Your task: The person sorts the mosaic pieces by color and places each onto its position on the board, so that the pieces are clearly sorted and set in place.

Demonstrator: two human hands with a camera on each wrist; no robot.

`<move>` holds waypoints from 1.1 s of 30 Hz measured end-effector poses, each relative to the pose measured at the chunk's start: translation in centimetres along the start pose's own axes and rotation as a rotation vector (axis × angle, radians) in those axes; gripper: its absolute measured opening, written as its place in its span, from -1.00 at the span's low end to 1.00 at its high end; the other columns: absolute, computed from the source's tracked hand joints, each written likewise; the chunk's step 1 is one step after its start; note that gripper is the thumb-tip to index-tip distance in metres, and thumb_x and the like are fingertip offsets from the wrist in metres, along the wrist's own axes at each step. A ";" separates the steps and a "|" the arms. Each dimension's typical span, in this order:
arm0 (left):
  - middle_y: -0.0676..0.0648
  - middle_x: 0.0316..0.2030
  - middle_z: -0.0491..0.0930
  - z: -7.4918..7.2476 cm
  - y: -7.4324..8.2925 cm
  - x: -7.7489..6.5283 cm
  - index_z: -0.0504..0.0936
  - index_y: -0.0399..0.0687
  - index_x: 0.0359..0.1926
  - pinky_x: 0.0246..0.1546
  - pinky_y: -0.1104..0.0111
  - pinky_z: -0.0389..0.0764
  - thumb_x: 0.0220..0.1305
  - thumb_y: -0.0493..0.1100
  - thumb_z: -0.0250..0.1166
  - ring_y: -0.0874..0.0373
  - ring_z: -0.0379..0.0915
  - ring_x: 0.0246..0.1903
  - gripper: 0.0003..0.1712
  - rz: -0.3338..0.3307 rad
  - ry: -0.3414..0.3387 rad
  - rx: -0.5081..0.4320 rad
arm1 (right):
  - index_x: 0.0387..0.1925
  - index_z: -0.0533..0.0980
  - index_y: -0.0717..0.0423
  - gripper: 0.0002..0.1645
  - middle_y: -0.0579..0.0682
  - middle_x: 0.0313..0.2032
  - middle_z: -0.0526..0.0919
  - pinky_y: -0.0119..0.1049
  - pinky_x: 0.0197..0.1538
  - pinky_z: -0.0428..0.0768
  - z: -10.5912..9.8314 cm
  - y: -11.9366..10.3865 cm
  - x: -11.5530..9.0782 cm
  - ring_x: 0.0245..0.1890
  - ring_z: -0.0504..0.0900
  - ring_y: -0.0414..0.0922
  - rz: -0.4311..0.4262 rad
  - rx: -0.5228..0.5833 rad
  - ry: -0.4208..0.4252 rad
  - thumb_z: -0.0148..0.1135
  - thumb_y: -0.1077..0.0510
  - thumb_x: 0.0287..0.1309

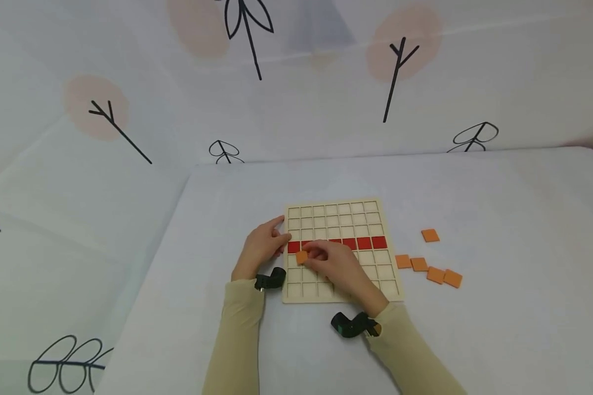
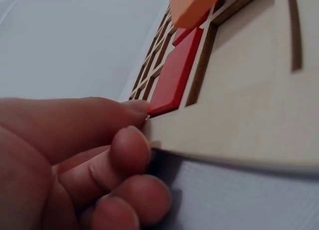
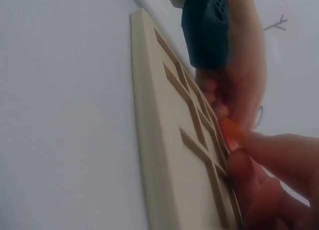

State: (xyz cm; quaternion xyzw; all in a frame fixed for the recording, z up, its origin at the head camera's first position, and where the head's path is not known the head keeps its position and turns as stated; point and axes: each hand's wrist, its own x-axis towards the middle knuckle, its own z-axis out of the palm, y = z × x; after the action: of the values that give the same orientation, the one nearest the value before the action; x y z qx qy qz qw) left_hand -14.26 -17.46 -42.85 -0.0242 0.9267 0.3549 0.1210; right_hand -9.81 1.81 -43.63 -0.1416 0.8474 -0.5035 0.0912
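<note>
A pale wooden grid board lies on the white surface, with a row of red square tiles set across its middle. My left hand holds the board's left edge. In the left wrist view its thumb and curled fingers meet the rim beside a red tile. Between thumb and fingertips, my right hand pinches an orange square tile over the board's left side, just below the red row. That tile looks tilted in the left wrist view. The right hand hides part of the red row and several cells.
Right of the board, several loose orange tiles lie in a slanting line, and a single orange tile lies farther back. Each wrist wears a dark camera. A printed cloth hangs behind the table.
</note>
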 end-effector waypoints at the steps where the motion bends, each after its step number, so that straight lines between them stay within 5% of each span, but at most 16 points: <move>1: 0.03 -0.67 0.50 0.0 0.0 0.0 0.22 0.14 0.29 -0.46 0.35 0.36 0.14 -0.01 0.18 0.17 0.41 -0.69 -0.33 0.003 -0.001 0.001 | -0.19 0.57 -0.07 -0.70 -0.25 -0.46 0.53 -0.34 -0.32 0.45 0.1 -0.1 0.0 -0.44 0.48 -0.27 -0.005 -0.022 0.009 0.32 0.07 -0.05; 12: 0.04 -0.66 0.50 0.0 0.8 -0.2 0.21 0.10 0.29 -0.45 0.35 0.35 0.14 -0.07 0.14 0.18 0.42 -0.67 -0.34 0.024 -0.019 0.028 | -0.20 0.59 -0.04 -0.70 -0.26 -0.53 0.47 -0.37 -0.48 0.35 0.7 -0.8 -0.6 -0.53 0.40 -0.29 -0.059 -0.312 0.093 0.31 0.04 -0.05; 23: 0.02 -0.64 0.49 -0.7 0.5 -0.3 0.22 0.09 0.29 -0.53 0.37 0.36 0.15 -0.08 0.14 0.18 0.40 -0.67 -0.35 0.006 -0.003 0.023 | -0.22 0.59 -0.06 -0.73 -0.26 -0.51 0.42 -0.42 -0.55 0.33 1.7 -2.0 -0.3 -0.55 0.37 -0.32 -0.092 -0.446 0.089 0.30 0.05 -0.06; 33: 0.01 -0.64 0.49 -0.6 0.5 -0.4 0.22 0.08 0.29 -0.54 0.36 0.35 0.15 -0.08 0.14 0.16 0.39 -0.67 -0.34 -0.008 -0.012 0.027 | -0.22 0.59 -0.10 -0.72 -0.26 -0.54 0.38 -0.41 -0.58 0.30 2.0 -1.7 -0.4 -0.56 0.34 -0.31 -0.106 -0.460 0.121 0.31 0.05 -0.08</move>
State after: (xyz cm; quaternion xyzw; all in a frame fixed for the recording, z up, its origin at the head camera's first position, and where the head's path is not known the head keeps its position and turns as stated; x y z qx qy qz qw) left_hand -14.07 -17.45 -42.00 -0.0242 0.9306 0.3421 0.1282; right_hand -8.60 -0.54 -43.07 -0.1728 0.9351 -0.3088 -0.0209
